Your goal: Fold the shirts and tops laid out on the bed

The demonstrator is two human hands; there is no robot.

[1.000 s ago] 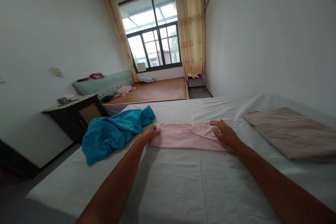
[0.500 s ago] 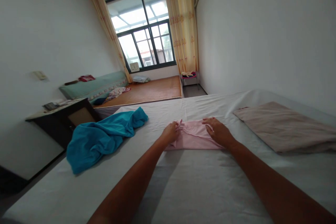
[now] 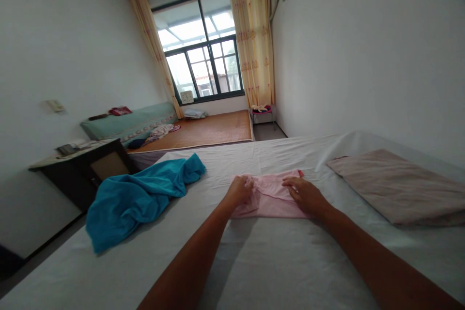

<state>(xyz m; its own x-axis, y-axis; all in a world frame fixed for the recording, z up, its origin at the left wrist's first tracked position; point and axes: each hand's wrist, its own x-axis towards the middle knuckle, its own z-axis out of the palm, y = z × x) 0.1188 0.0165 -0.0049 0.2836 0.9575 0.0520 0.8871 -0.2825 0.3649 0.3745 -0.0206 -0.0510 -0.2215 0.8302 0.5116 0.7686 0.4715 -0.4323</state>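
Observation:
A folded pink cloth [image 3: 273, 194] lies on the white bed sheet [image 3: 276, 261] in front of me. My left hand [image 3: 240, 190] is closed on the cloth's left edge, fingers curled over the fold. My right hand [image 3: 304, 194] rests flat on the cloth's right part, fingers stretched out and pressing down. A crumpled teal cloth [image 3: 141, 193] lies on the sheet to the left of my left hand, apart from it.
A grey-brown pillow [image 3: 395, 186] lies at the right by the wall. A dark bedside cabinet [image 3: 90, 167] stands left of the bed. Beyond are a second bed with a bamboo mat [image 3: 207, 131], a small stool [image 3: 262, 111] and a window with curtains.
My left hand has carried the pink cloth's left end rightward over the rest, so the cloth is now about half as long. My right hand stayed on it.

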